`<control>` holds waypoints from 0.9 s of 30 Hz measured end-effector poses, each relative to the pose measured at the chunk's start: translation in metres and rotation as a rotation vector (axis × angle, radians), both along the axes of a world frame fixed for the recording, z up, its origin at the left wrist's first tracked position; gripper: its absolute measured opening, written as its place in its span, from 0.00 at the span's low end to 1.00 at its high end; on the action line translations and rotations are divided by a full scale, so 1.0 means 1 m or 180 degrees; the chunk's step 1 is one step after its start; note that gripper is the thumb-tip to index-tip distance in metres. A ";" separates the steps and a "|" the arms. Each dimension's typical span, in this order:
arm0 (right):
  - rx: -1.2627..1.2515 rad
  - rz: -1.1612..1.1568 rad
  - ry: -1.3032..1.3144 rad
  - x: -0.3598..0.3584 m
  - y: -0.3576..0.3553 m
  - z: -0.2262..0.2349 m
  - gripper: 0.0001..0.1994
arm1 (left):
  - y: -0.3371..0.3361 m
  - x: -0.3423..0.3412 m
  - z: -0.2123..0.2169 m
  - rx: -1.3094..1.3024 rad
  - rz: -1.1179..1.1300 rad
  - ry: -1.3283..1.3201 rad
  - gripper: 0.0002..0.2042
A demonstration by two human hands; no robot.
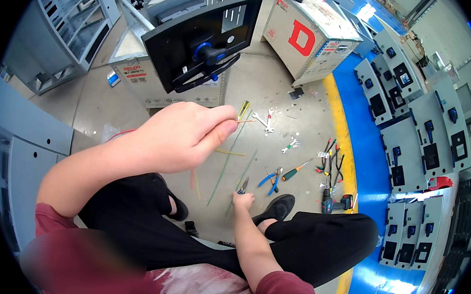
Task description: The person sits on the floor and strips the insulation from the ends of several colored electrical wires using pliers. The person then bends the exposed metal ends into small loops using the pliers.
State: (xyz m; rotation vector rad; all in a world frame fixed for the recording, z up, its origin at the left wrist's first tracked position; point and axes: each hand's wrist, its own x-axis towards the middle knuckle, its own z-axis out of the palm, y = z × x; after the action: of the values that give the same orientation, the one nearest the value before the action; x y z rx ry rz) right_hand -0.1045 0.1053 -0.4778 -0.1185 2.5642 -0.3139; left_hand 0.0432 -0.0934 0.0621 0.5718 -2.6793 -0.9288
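Pinching the end of a thin red wire (248, 121) between thumb and forefinger, the left hand (192, 136) is at the centre of the frame, while the right hand (244, 200), lower centre, is closed around the handles of metal-nosed pliers (245, 185). The wire looks light, flexible and probably springy, best gripped near its end, though the left forearm (101, 159) seems to hide its middle. Right of centre, blue-handled pliers (266, 179), a green-and-orange screwdriver (290, 174) and a dark cordless drill (328, 203) lie on the grey floor (312, 106), and a black rectangular panel (169, 44) fills the upper centre.
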 end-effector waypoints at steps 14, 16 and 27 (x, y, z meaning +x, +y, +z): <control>-0.4605 0.0416 -0.3461 -0.109 -0.167 0.342 0.22 | -0.009 0.022 0.024 0.1953 0.0611 0.1545 0.09; -0.4196 0.1529 -0.2323 -0.109 -0.178 0.436 0.21 | -0.016 0.022 0.023 0.2009 0.0658 0.1811 0.10; -0.2621 0.3683 0.1329 -0.095 -0.093 0.567 0.15 | -0.011 0.017 0.028 0.3232 0.0076 0.2221 0.13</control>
State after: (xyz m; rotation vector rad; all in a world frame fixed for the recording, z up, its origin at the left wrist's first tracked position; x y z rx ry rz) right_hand -0.1992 0.0120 0.0890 -1.9912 2.0788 -0.8773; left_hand 0.0600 -0.1041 0.0898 0.3301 -1.4657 -2.0065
